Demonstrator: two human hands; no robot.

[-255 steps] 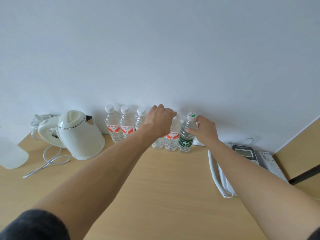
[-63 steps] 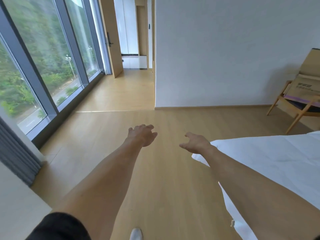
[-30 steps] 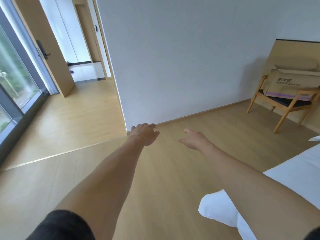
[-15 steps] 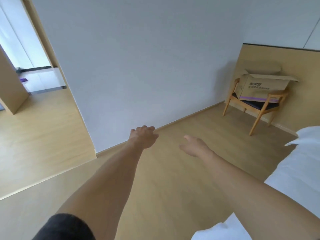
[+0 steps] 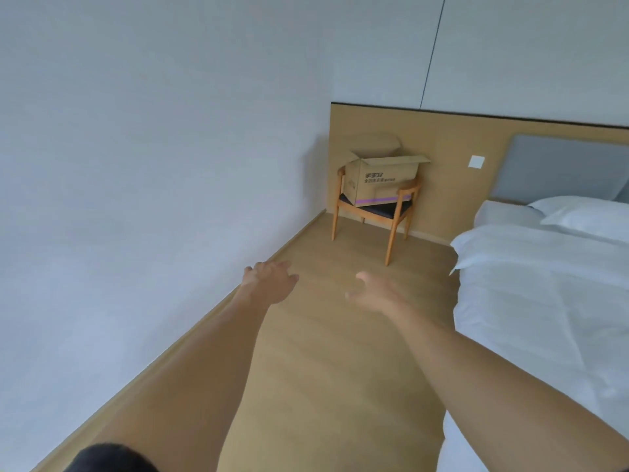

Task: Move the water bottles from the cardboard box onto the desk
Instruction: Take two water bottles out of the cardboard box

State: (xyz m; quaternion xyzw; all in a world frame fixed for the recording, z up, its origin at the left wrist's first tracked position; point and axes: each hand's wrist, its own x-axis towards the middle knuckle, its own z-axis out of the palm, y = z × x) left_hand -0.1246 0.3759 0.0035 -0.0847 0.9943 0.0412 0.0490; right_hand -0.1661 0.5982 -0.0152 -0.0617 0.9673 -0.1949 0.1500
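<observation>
Head view: both arms extend fwd over a light wood floor (image 5: 306,369), w/ nothing in either hand. Left hand (image 5: 270,284): palm down, fingers loosely spread and apart, empty. Right hand (image 5: 374,294): thumb up, fingers slightly curved and apart, empty. A dark sleeve (image 5: 109,458) shows at the left upper arm, bottom edge of frame.

Cardboard box (image 5: 383,180): sits on the seat of a wooden chair (image 5: 391,212) in the far corner, well apart from both hands. Top flaps open; rear flap stands up against the wood wall panel (image 5: 452,158), right flap folds outward. Dark printed text on the front face, purple stripe along the bottom edge. Box interior not visible from this angle, so water bottles cannot be seen; the desk is out of frame.

Chair: dark seat pad, light wood legs and armrests, set against the panel next to the white wall (image 5: 153,182) on the left.

Right side: bed (image 5: 544,301) w/ white sheets and a white pillow (image 5: 585,216), grey padded headboard (image 5: 558,172) above it. White wall switch (image 5: 476,162) on the panel, between chair and headboard
</observation>
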